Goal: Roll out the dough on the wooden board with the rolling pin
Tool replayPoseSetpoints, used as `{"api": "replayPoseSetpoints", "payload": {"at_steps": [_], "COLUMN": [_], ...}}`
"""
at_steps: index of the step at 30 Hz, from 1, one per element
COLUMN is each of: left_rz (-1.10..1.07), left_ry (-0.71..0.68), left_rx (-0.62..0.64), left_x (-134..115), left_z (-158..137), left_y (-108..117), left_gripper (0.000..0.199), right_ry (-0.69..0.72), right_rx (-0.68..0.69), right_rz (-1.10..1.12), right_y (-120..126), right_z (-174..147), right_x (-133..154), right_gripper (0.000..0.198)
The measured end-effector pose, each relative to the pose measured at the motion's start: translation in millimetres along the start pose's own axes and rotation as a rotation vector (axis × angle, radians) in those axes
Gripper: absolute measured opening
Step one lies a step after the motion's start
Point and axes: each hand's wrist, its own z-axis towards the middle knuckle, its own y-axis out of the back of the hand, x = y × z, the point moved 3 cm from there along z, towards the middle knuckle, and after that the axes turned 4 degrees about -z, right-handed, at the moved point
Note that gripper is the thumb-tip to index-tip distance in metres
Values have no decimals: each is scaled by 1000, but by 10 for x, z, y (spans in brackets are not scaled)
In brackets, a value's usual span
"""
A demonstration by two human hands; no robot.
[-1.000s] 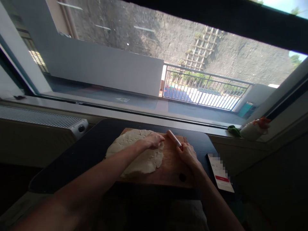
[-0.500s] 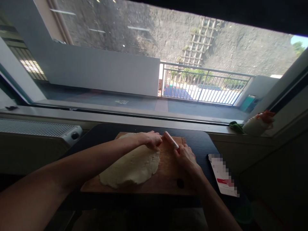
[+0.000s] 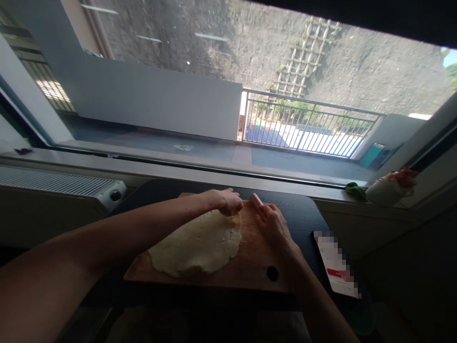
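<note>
Gripping stick (image 3: 256,200) with fingers of right hand (image 3: 274,223). With curled fingers of left hand (image 3: 230,202), touching one-o'clock edge of dough (image 3: 200,247) spread on wooden board (image 3: 254,252), eight o'clock from right hand. Cannot tell if pinching.

Window-side room (image 3: 228,109), home or office unclear: white radiator (image 3: 60,186) below sill (image 3: 214,176), pale pot (image 3: 385,192) at its right end, dough (image 3: 200,247) on wooden board (image 3: 250,267), dark table (image 3: 300,209); outside, walkway (image 3: 210,148), metal railing (image 3: 314,102), rocky slope (image 3: 374,66).
</note>
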Motion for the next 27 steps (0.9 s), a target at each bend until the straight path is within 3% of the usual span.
{"api": "replayPoseSetpoints", "payload": {"at_steps": [4, 7, 10, 15, 22, 27], "left_rz": [-19, -64, -116, -125, -115, -134], "left_ry": [-7, 20, 86, 194, 189, 229], "left_rx": [1, -4, -13, -50, -29, -31], "left_x": [33, 123, 287, 567, 639, 728], "left_z": [-46, -68, -52, 31, 36, -13], "left_y": [34, 40, 39, -27, -138, -184], "left_gripper": [8, 14, 29, 59, 38, 44], "right_ry": [11, -58, -81, -45, -76, -6], "right_rx": [240, 328, 313, 162, 154, 108], "right_rz": [187, 238, 255, 189, 150, 171], "right_y": [-302, -502, -601, -631, -694, -689], "right_z": [156, 260, 278, 203, 221, 226], "right_x": [222, 290, 360, 500, 546, 585], "right_gripper": [17, 20, 17, 14, 12, 15]}}
